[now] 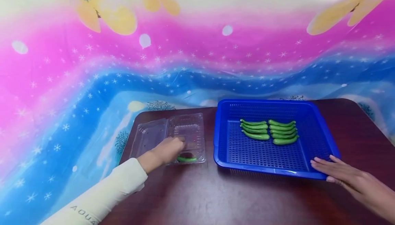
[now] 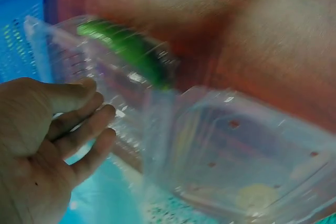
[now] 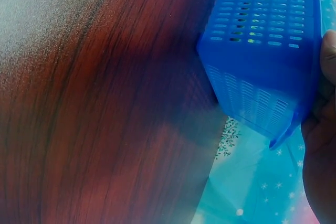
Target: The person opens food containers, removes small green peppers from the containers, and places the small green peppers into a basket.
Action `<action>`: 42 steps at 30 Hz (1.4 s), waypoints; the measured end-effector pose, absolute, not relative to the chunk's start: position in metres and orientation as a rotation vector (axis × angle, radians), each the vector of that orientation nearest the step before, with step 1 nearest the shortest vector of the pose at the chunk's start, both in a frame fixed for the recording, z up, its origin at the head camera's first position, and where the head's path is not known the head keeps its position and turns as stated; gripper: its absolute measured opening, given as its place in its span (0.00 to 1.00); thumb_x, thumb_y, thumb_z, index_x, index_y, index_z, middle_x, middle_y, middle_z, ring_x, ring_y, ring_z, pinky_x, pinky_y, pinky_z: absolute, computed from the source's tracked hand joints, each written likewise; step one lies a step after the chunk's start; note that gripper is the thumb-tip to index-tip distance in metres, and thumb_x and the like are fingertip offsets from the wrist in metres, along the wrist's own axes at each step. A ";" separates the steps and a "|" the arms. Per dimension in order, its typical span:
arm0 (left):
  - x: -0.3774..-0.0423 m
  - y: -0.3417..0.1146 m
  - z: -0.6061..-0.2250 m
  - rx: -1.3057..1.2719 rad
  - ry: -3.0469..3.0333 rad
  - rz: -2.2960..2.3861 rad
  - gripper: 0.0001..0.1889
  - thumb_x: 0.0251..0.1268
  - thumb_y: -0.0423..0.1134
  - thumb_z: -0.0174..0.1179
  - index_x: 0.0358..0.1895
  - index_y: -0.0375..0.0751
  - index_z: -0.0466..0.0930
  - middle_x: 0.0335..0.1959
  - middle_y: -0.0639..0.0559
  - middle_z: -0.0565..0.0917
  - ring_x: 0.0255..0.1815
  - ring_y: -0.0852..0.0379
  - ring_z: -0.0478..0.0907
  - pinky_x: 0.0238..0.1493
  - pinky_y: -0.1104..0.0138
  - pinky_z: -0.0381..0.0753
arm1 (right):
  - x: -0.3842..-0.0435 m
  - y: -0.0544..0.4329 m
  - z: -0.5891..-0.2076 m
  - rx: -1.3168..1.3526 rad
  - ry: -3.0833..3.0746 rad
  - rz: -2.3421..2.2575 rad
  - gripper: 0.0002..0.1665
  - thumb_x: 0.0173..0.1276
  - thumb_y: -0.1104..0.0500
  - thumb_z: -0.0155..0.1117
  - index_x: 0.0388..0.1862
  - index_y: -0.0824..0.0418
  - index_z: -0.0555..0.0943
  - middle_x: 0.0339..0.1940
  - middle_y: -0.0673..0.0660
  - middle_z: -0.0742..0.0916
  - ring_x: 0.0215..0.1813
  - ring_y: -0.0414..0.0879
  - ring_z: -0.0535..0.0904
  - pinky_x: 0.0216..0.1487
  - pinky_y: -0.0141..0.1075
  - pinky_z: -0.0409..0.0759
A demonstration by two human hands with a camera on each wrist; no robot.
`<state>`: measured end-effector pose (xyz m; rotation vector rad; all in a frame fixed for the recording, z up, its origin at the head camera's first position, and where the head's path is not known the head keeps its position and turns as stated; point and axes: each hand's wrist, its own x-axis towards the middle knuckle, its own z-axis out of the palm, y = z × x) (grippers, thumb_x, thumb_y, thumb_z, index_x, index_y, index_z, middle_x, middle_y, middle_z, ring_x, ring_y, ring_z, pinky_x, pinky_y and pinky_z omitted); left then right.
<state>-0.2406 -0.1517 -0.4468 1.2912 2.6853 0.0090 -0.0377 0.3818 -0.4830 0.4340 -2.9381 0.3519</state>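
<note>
My left hand (image 1: 168, 151) reaches over the clear plastic container (image 1: 202, 139), which lies unfolded at the left. Its fingers (image 2: 86, 124) are loosely bent, and nothing shows between them in the left wrist view. One green pepper (image 1: 187, 158) lies along the near side of the container, just beyond the fingertips. At the right, my right hand (image 1: 347, 175) holds the near right corner of the blue plastic basket (image 1: 247, 168), fingers over the rim and thumb outside. Inside the basket, several green peppers (image 1: 284, 128) lie in two neat stacks side by side.
Both containers stand on a dark reddish-brown table (image 1: 216, 197) with rounded far corners. The container's lid half (image 1: 148, 135) lies folded out to the left. A pink and blue patterned cloth (image 1: 185, 53) hangs behind the table.
</note>
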 end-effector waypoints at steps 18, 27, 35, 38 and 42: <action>-0.252 -0.154 -0.471 1.222 2.499 0.275 0.17 0.56 0.19 0.65 0.46 0.39 0.90 0.43 0.47 0.91 0.47 0.52 0.88 0.50 0.62 0.88 | -0.032 0.379 -0.484 0.325 -3.048 0.403 0.28 0.76 0.55 0.62 0.73 0.41 0.75 0.73 0.48 0.78 0.74 0.12 0.30 0.75 0.20 0.22; -0.256 -0.154 -0.483 1.272 2.486 0.343 0.14 0.57 0.19 0.63 0.41 0.37 0.90 0.38 0.47 0.91 0.38 0.54 0.89 0.41 0.69 0.88 | -0.031 0.380 -0.483 0.289 -3.101 0.469 0.29 0.78 0.55 0.59 0.76 0.41 0.72 0.72 0.56 0.80 0.73 0.12 0.29 0.78 0.31 0.20; -0.257 -0.153 -0.487 1.304 2.538 0.307 0.14 0.54 0.18 0.61 0.38 0.38 0.89 0.35 0.49 0.90 0.36 0.56 0.87 0.39 0.66 0.88 | -0.032 0.379 -0.483 0.302 -3.072 0.444 0.29 0.77 0.55 0.61 0.75 0.40 0.73 0.73 0.47 0.78 0.72 0.09 0.30 0.75 0.20 0.21; -0.257 -0.153 -0.488 1.275 2.541 0.337 0.14 0.53 0.18 0.62 0.38 0.37 0.89 0.36 0.47 0.90 0.37 0.53 0.88 0.40 0.66 0.88 | -0.032 0.379 -0.483 0.310 -3.069 0.451 0.29 0.77 0.55 0.61 0.75 0.40 0.73 0.73 0.49 0.79 0.72 0.10 0.30 0.75 0.21 0.21; -0.259 -0.152 -0.486 1.190 2.563 0.413 0.13 0.52 0.18 0.62 0.39 0.34 0.89 0.36 0.44 0.90 0.36 0.51 0.88 0.39 0.67 0.88 | -0.033 0.380 -0.482 0.350 -3.041 0.440 0.29 0.76 0.56 0.63 0.74 0.40 0.74 0.74 0.41 0.75 0.74 0.11 0.30 0.74 0.18 0.22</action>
